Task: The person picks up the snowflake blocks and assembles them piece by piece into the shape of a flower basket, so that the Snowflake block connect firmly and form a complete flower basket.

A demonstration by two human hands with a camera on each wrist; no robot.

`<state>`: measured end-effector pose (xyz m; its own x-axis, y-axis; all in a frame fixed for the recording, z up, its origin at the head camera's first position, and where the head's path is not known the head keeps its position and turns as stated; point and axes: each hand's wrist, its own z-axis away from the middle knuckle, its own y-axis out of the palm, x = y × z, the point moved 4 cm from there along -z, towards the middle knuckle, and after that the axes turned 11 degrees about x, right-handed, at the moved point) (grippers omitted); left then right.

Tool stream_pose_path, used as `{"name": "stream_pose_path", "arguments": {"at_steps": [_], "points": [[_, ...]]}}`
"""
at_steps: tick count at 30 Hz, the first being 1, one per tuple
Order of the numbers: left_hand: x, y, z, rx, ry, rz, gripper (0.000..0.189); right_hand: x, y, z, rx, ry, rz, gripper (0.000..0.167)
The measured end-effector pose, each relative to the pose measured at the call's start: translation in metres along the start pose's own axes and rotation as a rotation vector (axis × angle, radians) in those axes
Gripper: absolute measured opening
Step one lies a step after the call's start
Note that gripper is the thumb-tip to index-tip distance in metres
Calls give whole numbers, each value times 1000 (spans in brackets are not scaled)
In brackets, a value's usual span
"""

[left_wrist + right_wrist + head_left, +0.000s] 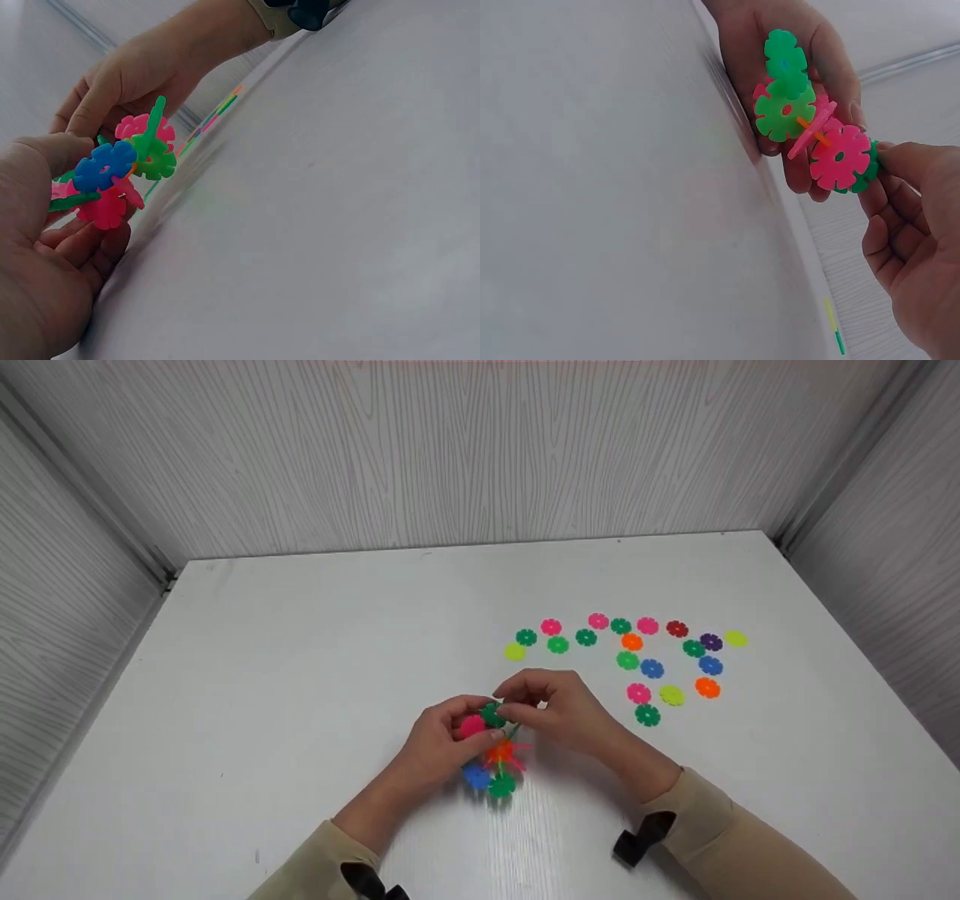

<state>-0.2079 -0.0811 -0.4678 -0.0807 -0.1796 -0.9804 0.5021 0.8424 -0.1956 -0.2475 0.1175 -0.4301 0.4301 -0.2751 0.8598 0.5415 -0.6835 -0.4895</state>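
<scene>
A cluster of interlocked flower-shaped plastic discs point(501, 751), in pink, orange, green and blue, is held above the table near its front middle. My left hand point(442, 739) grips the cluster from the left, thumb over it and fingers beneath. In the left wrist view a blue disc point(105, 166) faces the camera beside the left thumb. With thumb and fingertips my right hand point(559, 709) pinches a dark green disc point(868, 176) at the cluster's upper side, next to a pink disc point(840, 157). Fingers partly hide how that green disc joins the rest.
Loose discs lie scattered flat on the white table point(300, 660) to the right and beyond the hands, among them a yellow disc point(515, 652), a dark green disc point(647, 715) and an orange disc point(707, 688). Wood-grain panels point(450, 457) enclose the back and sides.
</scene>
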Motion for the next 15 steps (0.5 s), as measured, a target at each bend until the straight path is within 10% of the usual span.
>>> {"name": "stream_pose_path", "arguments": {"at_steps": [6,15], "points": [[0,1,-2,-4,1,-6,38,-13,-29,-8,-91,58,-38,25],[2,-2,-1,-50,-4,4,36,-52,-68,-42,-91,409,66,40]]}}
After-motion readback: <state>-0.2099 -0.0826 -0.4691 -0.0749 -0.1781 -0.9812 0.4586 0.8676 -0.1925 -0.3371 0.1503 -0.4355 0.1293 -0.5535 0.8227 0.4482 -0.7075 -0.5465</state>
